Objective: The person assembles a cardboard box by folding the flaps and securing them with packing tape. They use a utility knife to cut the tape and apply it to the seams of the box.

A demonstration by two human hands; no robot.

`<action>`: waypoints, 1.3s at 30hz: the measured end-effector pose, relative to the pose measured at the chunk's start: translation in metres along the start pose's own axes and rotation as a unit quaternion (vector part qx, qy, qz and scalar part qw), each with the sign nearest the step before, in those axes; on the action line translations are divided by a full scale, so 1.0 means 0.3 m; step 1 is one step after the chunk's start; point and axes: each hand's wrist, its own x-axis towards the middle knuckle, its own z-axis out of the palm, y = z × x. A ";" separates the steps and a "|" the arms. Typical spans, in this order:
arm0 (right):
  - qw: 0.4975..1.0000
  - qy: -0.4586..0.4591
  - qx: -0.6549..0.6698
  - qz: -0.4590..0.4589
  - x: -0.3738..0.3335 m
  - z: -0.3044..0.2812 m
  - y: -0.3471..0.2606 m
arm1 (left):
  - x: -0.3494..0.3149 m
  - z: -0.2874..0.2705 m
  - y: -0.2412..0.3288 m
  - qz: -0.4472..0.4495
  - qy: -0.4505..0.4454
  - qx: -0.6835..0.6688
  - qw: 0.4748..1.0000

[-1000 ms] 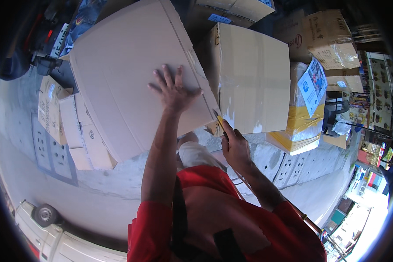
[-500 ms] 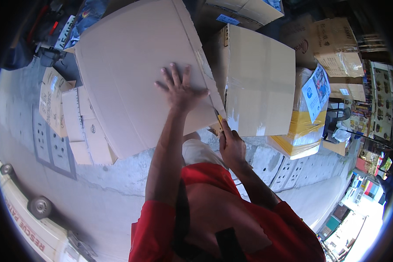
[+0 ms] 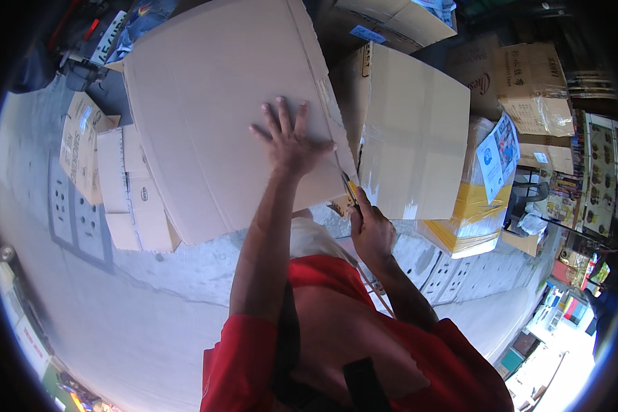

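A large flat brown cardboard sheet (image 3: 206,117) lies in front of me. My left hand (image 3: 290,145) rests on it near the right edge, palm down and fingers spread. Just beyond that edge, close to the sheet's lower right corner, my right hand (image 3: 371,233) is closed around a yellow box cutter (image 3: 351,188). The cutter's blade points up and away from me, beside the sheet's edge. A narrow strip with rough, torn cardboard runs along this right side. Whether the blade touches the cardboard I cannot tell.
A tall cardboard box (image 3: 415,130) stands right of the sheet. Further right are a plastic-wrapped yellow bundle (image 3: 468,220) and stacked cartons (image 3: 534,89). Folded cardboard pieces (image 3: 134,199) lie at the left above concrete paving. A vehicle (image 3: 27,329) shows at the lower left.
The view has shifted slightly, and the vehicle at lower left shows less. My left hand stays spread on the sheet; my right hand still grips the box cutter by the edge.
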 end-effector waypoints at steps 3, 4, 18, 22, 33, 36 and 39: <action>1.000 -0.005 -0.025 0.011 -0.010 -0.006 0.003 | 0.003 0.001 -0.004 0.007 0.006 -0.013 1.000; 0.999 -0.006 -0.033 0.012 -0.010 -0.002 0.003 | 0.004 0.003 -0.005 0.007 0.006 -0.014 1.000; 0.989 -0.127 -0.058 0.056 -0.035 0.014 -0.013 | -0.012 0.004 -0.001 0.004 -0.014 0.009 1.000; 0.982 -0.148 -0.090 0.069 -0.052 0.002 0.003 | 0.002 0.009 -0.006 0.013 -0.004 -0.005 1.000; 0.986 -0.027 0.139 -0.083 -0.041 -0.193 0.059 | -0.024 -0.038 -0.106 0.063 0.053 -0.048 0.995; 0.975 -0.037 0.176 -0.133 -0.012 -0.165 -0.011 | -0.051 -0.109 -0.296 0.029 0.108 -0.067 0.991; 0.947 -0.108 0.255 -0.163 -0.036 -0.136 -0.090 | -0.112 -0.243 -0.598 -0.075 0.153 0.038 0.985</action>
